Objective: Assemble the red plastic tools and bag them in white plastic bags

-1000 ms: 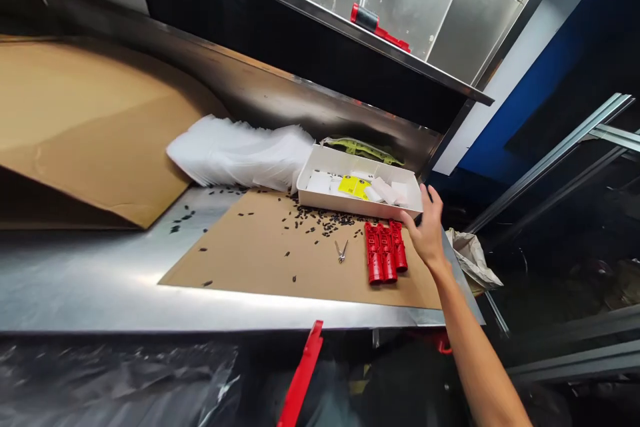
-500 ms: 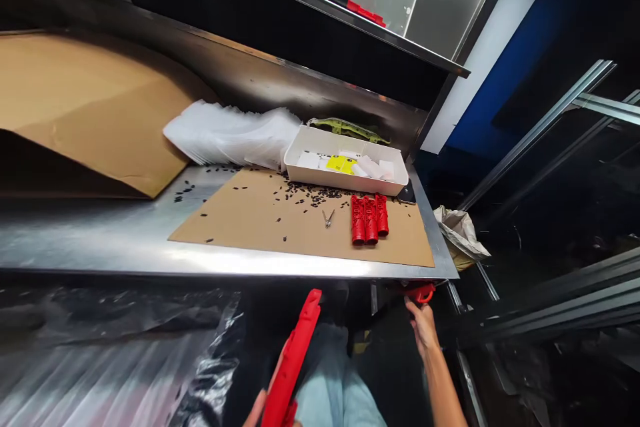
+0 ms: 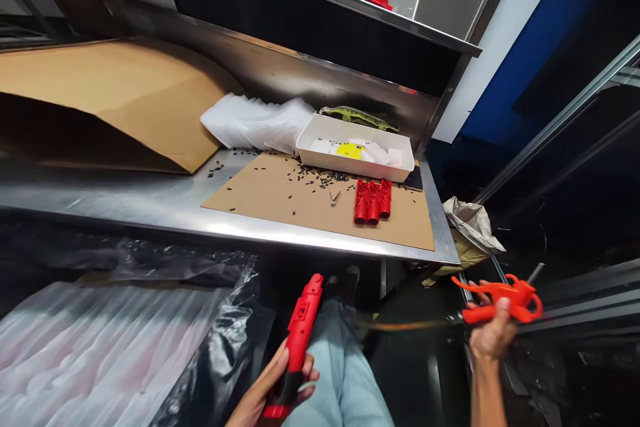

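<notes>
Left grip [image 3: 273, 390] is clamped on a red plastic housing [image 3: 300, 327], right grip [image 3: 493, 337] on an orange-red moulded part [image 3: 517, 297], and three more red housings [image 3: 373, 200] are left on the cardboard sheet [image 3: 395, 230].

head-worn view, facing forward and down

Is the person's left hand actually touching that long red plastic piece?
Touching: the head view shows the left hand wrapped around the lower end of the long red plastic piece, fingers closed on it.
</notes>
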Demonstrator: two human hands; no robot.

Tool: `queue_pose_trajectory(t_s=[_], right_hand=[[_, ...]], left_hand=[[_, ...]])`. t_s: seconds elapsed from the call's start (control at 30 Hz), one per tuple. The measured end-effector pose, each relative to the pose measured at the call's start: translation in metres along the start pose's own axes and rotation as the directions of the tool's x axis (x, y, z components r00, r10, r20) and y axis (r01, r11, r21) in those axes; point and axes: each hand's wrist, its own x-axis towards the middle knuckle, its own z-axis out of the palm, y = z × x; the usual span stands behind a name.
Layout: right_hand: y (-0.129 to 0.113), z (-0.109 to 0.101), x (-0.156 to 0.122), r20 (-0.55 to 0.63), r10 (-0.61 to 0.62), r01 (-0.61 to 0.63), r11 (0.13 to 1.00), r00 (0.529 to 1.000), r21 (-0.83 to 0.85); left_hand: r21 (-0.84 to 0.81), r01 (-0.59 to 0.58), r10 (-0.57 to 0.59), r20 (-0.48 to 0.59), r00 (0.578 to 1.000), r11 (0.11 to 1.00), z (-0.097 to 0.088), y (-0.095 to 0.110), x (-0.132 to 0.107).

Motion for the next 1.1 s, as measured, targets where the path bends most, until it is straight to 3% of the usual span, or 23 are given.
queue_pose_trajectory(t_s=[0.13, 0.2, 0.23, 0.27, 0.33, 0.4, 0.43, 0.47, 0.53, 0.63, 0.77, 0.83, 0.9, 1.0, 1.03, 1.1], right_hand=[[-0.079, -0.059, 0.006, 0.276, -0.042, 0.025, 0.998, 0.96, 0.064], [-0.1, -0.074, -0.004, 0.458, 0.054, -0.032, 0.998, 0.887, -0.056], [-0.104, -0.075, -0.013, 0.552, 0.117, -0.033, 0.987, 0.826, -0.159], [-0.104, -0.072, -0.023, 0.647, 0.184, 0.001, 0.961, 0.74, -0.275], [-0.094, -0.055, -0.047, 0.795, 0.359, 0.163, 0.858, 0.489, -0.487], [-0.079, -0.029, -0.071, 0.795, 0.555, 0.377, 0.701, 0.246, -0.606], [-0.071, -0.015, -0.081, 0.755, 0.633, 0.472, 0.621, 0.169, -0.626], [-0.064, -0.002, -0.09, 0.717, 0.684, 0.546, 0.553, 0.133, -0.629], [-0.056, 0.02, -0.104, 0.686, 0.712, 0.631, 0.465, 0.15, -0.621], [-0.055, 0.045, -0.115, 0.703, 0.685, 0.687, 0.419, 0.191, -0.594], [-0.059, 0.071, -0.124, 0.742, 0.664, 0.771, 0.423, 0.094, -0.476], [-0.058, 0.083, -0.13, 0.741, 0.665, 0.784, 0.41, 0.093, -0.467], [-0.057, 0.093, -0.135, 0.724, 0.684, 0.79, 0.397, 0.085, -0.468], [-0.054, 0.106, -0.138, 0.713, 0.701, 0.8, 0.433, -0.009, -0.416], [-0.053, 0.11, -0.136, 0.72, 0.693, 0.802, 0.436, -0.011, -0.408], [-0.05, 0.121, -0.131, 0.746, 0.664, 0.807, 0.412, 0.052, -0.423]], left_hand=[[-0.018, 0.057, -0.059, -0.131, 0.99, 0.998, -0.009, -0.012, 0.055], [-0.003, 0.052, -0.052, -0.159, 0.986, 0.999, -0.012, -0.016, 0.081], [0.014, 0.042, -0.04, -0.163, 0.986, 0.999, -0.015, -0.018, 0.092], [0.035, 0.029, -0.023, -0.165, 0.986, 0.999, -0.017, -0.019, 0.102], [0.082, -0.008, 0.022, -0.17, 0.985, 0.997, -0.024, -0.022, 0.117], [0.122, -0.041, 0.063, -0.18, 0.982, 0.992, -0.03, -0.025, 0.128], [0.134, -0.053, 0.077, -0.182, 0.98, 0.99, -0.033, -0.025, 0.132], [0.139, -0.059, 0.084, -0.182, 0.98, 0.989, -0.036, -0.026, 0.135], [0.123, -0.05, 0.071, -0.175, 0.982, 0.991, -0.042, -0.023, 0.138], [0.024, 0.027, -0.023, -0.16, 0.987, 0.999, -0.053, -0.013, 0.14], [-0.219, 0.245, -0.271, -0.099, 0.957, 0.944, -0.069, 0.004, 0.138], [-0.33, 0.339, -0.37, -0.035, 0.928, 0.881, -0.073, 0.008, 0.137], [-0.412, 0.389, -0.415, 0.029, 0.909, 0.824, -0.074, 0.009, 0.136], [-0.476, 0.426, -0.436, 0.096, 0.895, 0.77, -0.076, 0.01, 0.136], [-0.484, 0.43, -0.437, 0.106, 0.893, 0.762, -0.078, 0.012, 0.136], [-0.488, 0.42, -0.425, 0.106, 0.899, 0.765, -0.084, 0.017, 0.135]])
